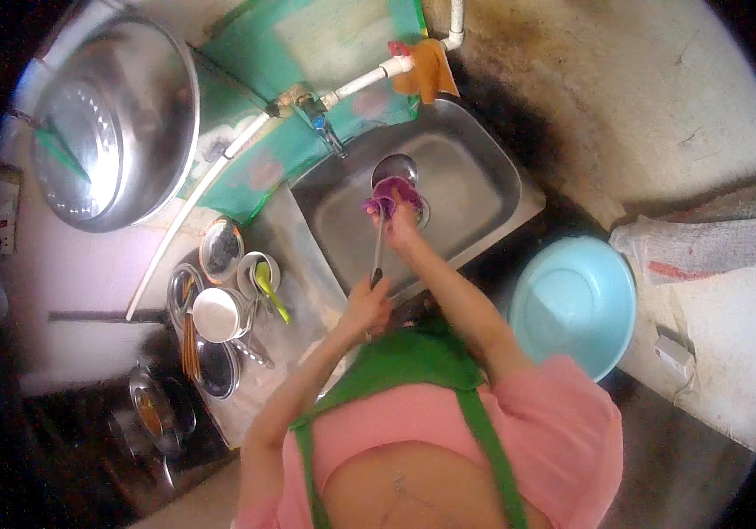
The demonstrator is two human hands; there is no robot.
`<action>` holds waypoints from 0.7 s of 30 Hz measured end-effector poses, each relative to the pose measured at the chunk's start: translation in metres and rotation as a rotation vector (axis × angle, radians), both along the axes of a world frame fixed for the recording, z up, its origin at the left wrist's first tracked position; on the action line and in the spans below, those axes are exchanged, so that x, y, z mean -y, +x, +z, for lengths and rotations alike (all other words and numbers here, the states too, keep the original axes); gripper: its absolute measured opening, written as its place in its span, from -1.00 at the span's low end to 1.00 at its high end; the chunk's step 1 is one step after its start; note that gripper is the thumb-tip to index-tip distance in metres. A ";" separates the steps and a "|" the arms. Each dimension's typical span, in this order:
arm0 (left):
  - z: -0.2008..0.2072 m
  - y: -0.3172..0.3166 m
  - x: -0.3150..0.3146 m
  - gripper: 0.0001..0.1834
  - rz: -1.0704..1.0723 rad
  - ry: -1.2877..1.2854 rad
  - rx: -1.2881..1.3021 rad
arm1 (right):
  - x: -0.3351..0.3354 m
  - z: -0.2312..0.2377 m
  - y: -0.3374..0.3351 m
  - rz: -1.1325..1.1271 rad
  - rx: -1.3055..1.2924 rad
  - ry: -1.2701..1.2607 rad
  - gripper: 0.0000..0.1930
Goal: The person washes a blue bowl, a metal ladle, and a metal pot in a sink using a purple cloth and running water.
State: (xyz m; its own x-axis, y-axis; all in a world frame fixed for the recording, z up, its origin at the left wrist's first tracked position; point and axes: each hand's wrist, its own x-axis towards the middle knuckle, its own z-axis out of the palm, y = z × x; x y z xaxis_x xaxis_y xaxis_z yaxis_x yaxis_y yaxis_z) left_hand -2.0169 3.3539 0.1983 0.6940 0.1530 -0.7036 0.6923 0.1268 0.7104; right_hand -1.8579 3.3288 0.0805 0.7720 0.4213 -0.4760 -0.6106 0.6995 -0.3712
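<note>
My left hand point(369, 309) is closed round the black grip end of a metal ladle point(394, 166). The ladle's round bowl is held over the sink point(329, 225), pointing away from me. My right hand point(403, 220) grips a purple cloth point(389, 189), which is bunched round the ladle's shaft just below the bowl. Part of the drain point(423, 212) shows beside that hand. At the sink's far left side is a tap point(329, 137) with a blue mark.
Left of the sink, the counter holds white bowls point(217, 315), a green spoon point(270, 291), chopsticks point(189, 348) and metal lids. A large steel basin point(131, 123) hangs at the upper left. A light-blue plastic basin point(572, 309) stands at right. An orange cloth point(429, 70) drapes over the white pipe.
</note>
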 end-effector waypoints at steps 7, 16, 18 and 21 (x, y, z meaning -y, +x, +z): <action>0.036 0.000 -0.063 -0.74 -0.319 0.354 -0.298 | 0.056 -0.030 0.078 0.190 1.203 -1.054 -0.69; 0.044 0.036 -0.119 -0.71 -0.930 0.981 0.383 | 0.038 0.070 0.081 1.039 2.503 -1.252 -0.83; 0.049 0.044 -0.110 -0.72 -0.912 0.905 0.300 | 0.035 0.059 0.077 1.067 2.777 -0.961 -0.84; 0.054 0.048 -0.089 -0.72 -0.683 0.529 -0.056 | 0.040 0.034 0.096 0.926 2.486 -1.069 -0.85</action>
